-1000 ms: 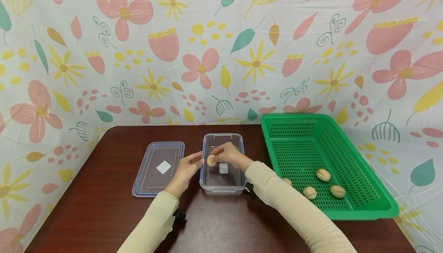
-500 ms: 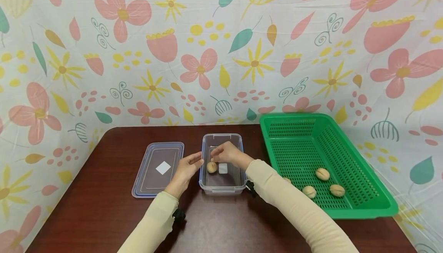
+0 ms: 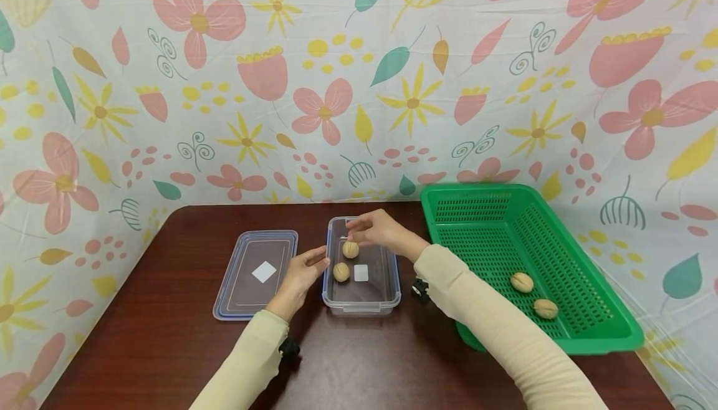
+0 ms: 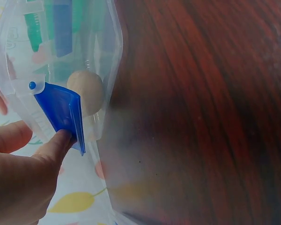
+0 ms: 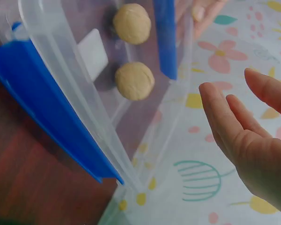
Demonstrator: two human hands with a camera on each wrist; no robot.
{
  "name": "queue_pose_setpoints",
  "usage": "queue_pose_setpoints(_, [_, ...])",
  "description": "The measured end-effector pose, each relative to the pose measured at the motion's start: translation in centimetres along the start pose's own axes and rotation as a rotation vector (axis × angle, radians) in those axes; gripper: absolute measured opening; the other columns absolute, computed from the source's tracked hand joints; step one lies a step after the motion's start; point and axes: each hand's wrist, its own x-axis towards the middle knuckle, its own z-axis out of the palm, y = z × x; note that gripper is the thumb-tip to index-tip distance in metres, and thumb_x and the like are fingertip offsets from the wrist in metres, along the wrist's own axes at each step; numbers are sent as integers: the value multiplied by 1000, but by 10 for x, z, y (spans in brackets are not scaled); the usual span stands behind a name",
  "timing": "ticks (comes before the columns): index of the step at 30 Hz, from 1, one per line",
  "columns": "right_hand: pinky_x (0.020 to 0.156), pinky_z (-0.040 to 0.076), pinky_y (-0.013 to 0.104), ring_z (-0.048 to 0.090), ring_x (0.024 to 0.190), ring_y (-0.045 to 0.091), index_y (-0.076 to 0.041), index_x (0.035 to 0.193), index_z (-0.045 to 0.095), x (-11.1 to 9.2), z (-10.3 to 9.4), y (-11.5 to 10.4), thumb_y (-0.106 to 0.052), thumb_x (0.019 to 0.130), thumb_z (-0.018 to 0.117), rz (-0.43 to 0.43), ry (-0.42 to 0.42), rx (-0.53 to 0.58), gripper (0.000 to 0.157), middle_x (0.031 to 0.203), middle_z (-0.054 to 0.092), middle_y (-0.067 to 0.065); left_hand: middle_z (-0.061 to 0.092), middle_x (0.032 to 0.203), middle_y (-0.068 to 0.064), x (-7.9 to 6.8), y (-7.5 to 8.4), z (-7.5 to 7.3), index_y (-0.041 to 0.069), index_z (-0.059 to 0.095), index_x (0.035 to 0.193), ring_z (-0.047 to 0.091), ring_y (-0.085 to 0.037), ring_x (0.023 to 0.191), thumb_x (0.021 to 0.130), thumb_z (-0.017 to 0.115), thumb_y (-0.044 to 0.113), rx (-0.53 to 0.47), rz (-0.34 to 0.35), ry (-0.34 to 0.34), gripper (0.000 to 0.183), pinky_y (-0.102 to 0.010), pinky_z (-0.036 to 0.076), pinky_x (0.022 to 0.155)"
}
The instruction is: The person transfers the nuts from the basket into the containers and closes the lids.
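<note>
Two round tan walnuts lie in a clear plastic box (image 3: 361, 308) with blue side latches: the nearer walnut (image 3: 341, 272) and the farther walnut (image 3: 350, 249), both along the box's left side. Above the farther one is my right hand (image 3: 382, 233); the right wrist view shows its fingers (image 5: 225, 112) spread apart from the thumb, holding nothing. My left hand (image 3: 303, 278) rests at the box's left side. In the left wrist view, its thumb touches the lower end of a hanging blue latch (image 4: 63, 112), with the fingers extended alongside.
A clear lid (image 3: 255, 298) with a blue seal and white diamond label lies left of the box. At the right, a green slotted basket (image 3: 482, 210) holds walnuts (image 3: 522, 282); my right sleeve covers its near-left part. A flowered cloth (image 3: 359, 86) hangs behind the table.
My right hand has let go of a walnut and moved up and slightly right. Two walnuts now show in the box. The left hand has stayed put.
</note>
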Motion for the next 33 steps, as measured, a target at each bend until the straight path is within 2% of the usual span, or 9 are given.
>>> queue_pose_setpoints(6, [75,52,29,59,96,23,-6,110,60,-6,-15,-9,-13,80,65,-18,24,11,31,104,61,9,51,122,-19,-1,1,0,-3,49,123,46,-27,114,85,55,4,0,1,-1,39,-40,36,97])
queue_pose_setpoints(12, [78,51,31,60,93,21,-5,112,58,-14,-36,-14,-16,81,65,-102,23,4,34,106,60,12,50,122,-21,-2,4,1,-2,48,124,49,-28,111,86,55,3,-11,-7,-2,39,-39,36,97])
queue_pose_setpoints(16, [80,50,32,59,94,21,-8,114,57,-22,-51,-16,-19,82,64,-129,25,-17,35,108,60,11,51,121,-21,-2,4,1,-2,49,124,48,-28,112,86,55,3,-10,-7,2,39,-39,36,97])
queue_pose_setpoints(25, [83,48,33,59,96,20,-11,118,55,-40,-80,-14,-25,82,63,-130,43,-50,40,117,56,11,51,122,-19,-2,3,1,-1,50,123,47,-28,113,85,55,5,8,-13,13,38,-40,36,97])
queue_pose_setpoints(33, [88,45,39,57,101,21,-12,121,52,-58,-108,0,-32,81,63,-90,83,-70,46,118,55,9,51,122,-19,-1,1,0,0,50,123,45,-28,115,86,56,7,20,-14,12,38,-40,35,98])
